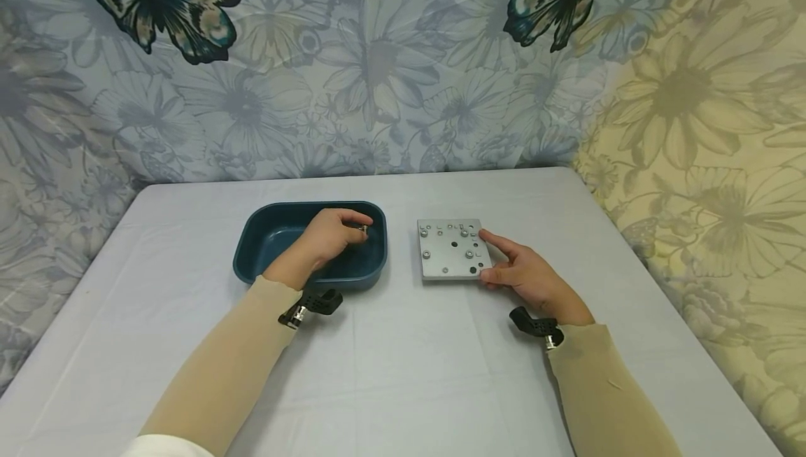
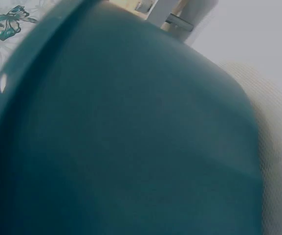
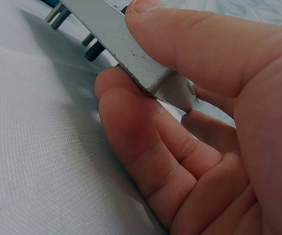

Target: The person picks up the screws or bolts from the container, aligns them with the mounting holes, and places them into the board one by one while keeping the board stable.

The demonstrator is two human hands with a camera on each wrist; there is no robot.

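Observation:
My left hand (image 1: pixel 334 234) is over the right part of a dark teal tray (image 1: pixel 252 222), with a small shiny metal piece (image 1: pixel 363 229) pinched at its fingertips. The piece is too small to name its kind. In the left wrist view the tray's wall (image 2: pixel 145 112) fills most of the picture and hides that hand. My right hand (image 1: pixel 525 271) grips the right edge of a square silver metal plate (image 1: pixel 441 243), which has holes and screw heads on its face. From the right wrist, the thumb lies above the plate's edge (image 3: pixel 141 66) and fingers curl beneath it.
A threaded screw end (image 3: pixel 95 50) and pins (image 3: pixel 57 17) stick out under the plate, above the white cloth. The white-covered table (image 1: pixel 403 366) ends at a flower-and-butterfly cloth (image 1: pixel 378 72) behind. A black wrist camera (image 1: pixel 532 322) hangs by the right hand.

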